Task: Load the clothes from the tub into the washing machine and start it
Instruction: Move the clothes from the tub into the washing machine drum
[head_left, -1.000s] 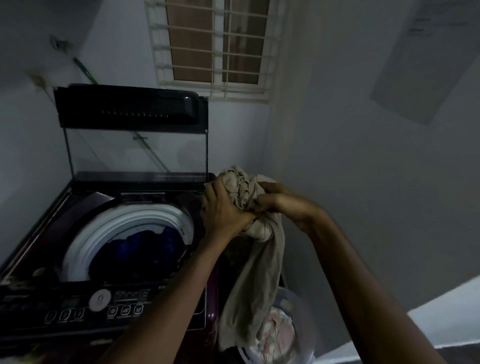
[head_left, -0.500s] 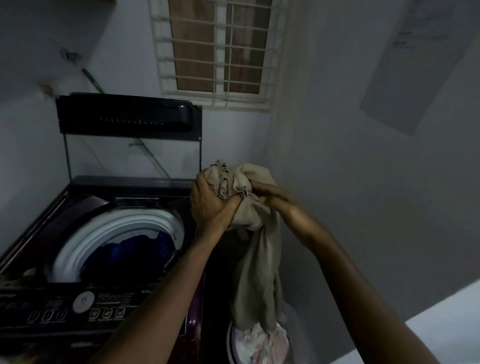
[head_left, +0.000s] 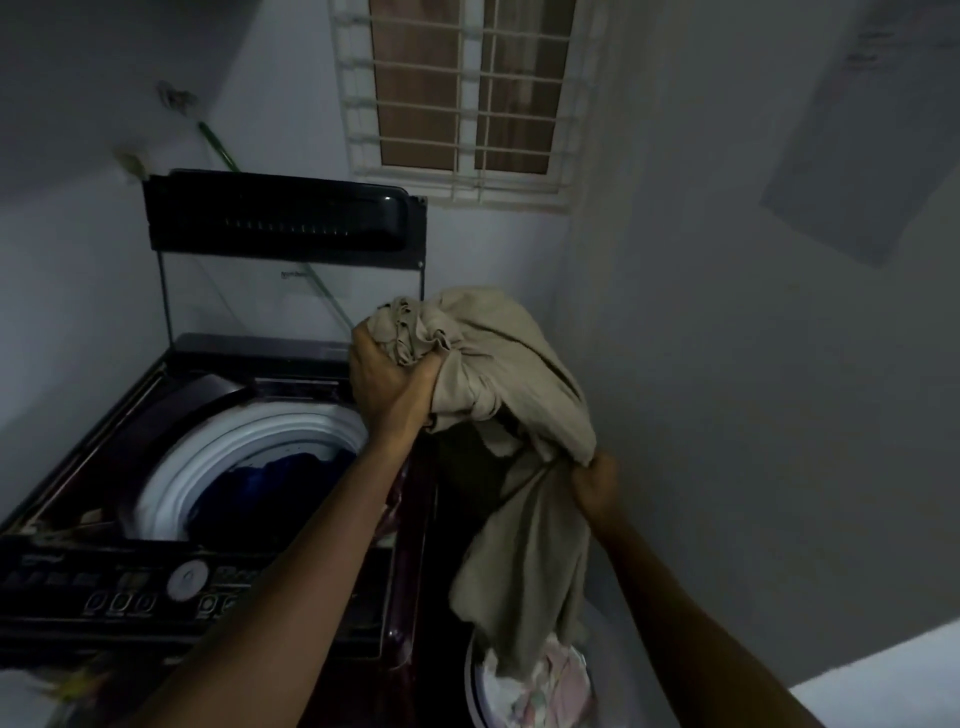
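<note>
A dark top-loading washing machine (head_left: 130, 587) stands at the left with its glass lid (head_left: 280, 218) raised. Blue clothes (head_left: 260, 483) lie inside its white drum (head_left: 218, 457). A beige garment (head_left: 498, 374) hangs bunched beside the machine's right edge, above the tub (head_left: 478, 691). My left hand (head_left: 389, 384) grips the bunched top of it. My right hand (head_left: 592, 483) holds a lower fold, and the garment's tail dangles down to the tub. The tub sits on the floor at the bottom and holds pale pink-white clothes (head_left: 550, 691).
A barred window (head_left: 462, 98) is in the back wall above the machine. A plain wall (head_left: 753, 389) closes the right side, near the tub. The control panel (head_left: 156, 587) with a round dial and buttons runs along the machine's front.
My right hand has slid down from the bunched top to a lower fold of the beige garment. My left hand stays gripping the top, and the cloth has spread out more.
</note>
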